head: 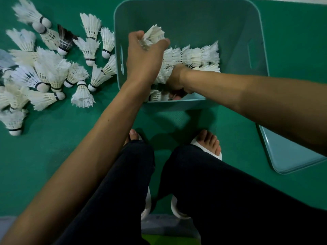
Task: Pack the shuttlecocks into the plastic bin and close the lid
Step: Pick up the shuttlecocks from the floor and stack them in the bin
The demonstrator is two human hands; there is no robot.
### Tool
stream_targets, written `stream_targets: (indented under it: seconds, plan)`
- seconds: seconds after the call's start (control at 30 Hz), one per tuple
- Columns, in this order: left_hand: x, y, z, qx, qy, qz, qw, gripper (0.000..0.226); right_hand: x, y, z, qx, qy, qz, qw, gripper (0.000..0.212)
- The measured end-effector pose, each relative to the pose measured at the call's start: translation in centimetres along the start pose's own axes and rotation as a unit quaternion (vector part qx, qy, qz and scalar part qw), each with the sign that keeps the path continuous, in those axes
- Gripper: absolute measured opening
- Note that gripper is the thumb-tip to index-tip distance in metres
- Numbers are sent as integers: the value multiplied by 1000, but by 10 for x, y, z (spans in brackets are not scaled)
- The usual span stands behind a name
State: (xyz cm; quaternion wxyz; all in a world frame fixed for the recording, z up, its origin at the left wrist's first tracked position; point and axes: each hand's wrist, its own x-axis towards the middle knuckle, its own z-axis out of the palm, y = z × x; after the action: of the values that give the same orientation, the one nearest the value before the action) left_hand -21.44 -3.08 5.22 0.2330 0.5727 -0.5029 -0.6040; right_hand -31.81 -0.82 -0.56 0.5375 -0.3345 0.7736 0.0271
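Shuttlecock (154, 33) clutched by left hand (145, 53), fingers (163, 42) curled, over plastic bin (194, 15).

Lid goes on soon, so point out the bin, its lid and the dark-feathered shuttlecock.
bin (194, 18), head view, bare far inner wall.
lid (286, 156), head view, flat top surface.
dark-feathered shuttlecock (65, 38), head view, dark feathers.

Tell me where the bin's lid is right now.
In the head view, the lid lies on the green floor at the right edge, near the bin's front right corner.
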Motion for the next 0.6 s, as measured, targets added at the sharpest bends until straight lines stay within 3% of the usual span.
stream_targets:
  seconds: [0.07, 0.17, 0.27, 0.33, 0.4, 0.5, 0.6]
  plan:
    - [-1, 1, -2, 5, 1, -7, 1000, 63, -8, 1, -8, 86, 50, 20, 995, 26]
    - [-1, 2, -6, -6, 2, -18, 1000, 62, -24, 7, -30, 109, 19, 30, 993, 33]
    - [0, 3, -9, -16, -15, -29, 999, 41, -41, 20, -56, 166, 49, 14, 985, 28]
    - [-1, 3, -9, 23, -43, -30, 998, 38, -54, 28, -69, 288, 36, 0, 957, 32]
    - [-2, 2, -6, 82, -88, -31, 992, 49, -66, 32, -76, 390, 50, -17, 919, 40]
    - [-10, -1, 2, 172, -142, -13, 975, 66, -82, 31, -71, 389, 156, -44, 907, 48]
    - [-21, -4, 11, 261, -184, 32, 947, 71, -82, 27, -56, 353, 191, -34, 915, 41]
